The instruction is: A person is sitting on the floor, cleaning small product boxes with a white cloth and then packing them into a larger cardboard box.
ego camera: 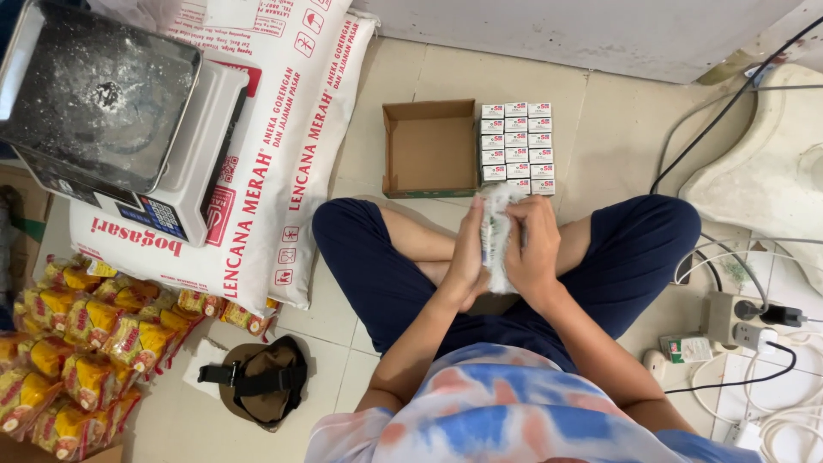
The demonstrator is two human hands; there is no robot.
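Bright even light, soft shadows, sharp

A block of small white boxes [516,147] stands at the far centre, just right of an open brown carton [429,147]. Large white sacks with red print [283,129] lie far left. Yellow-and-red snack packets [77,343] are heaped near left.

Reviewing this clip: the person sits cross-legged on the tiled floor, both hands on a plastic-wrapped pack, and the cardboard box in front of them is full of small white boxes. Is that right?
Not quite. In the head view the cardboard box is empty; the small white boxes are stacked on the floor beside it, to its right in the picture. The rest holds: the left hand and right hand both hold the plastic-wrapped pack.
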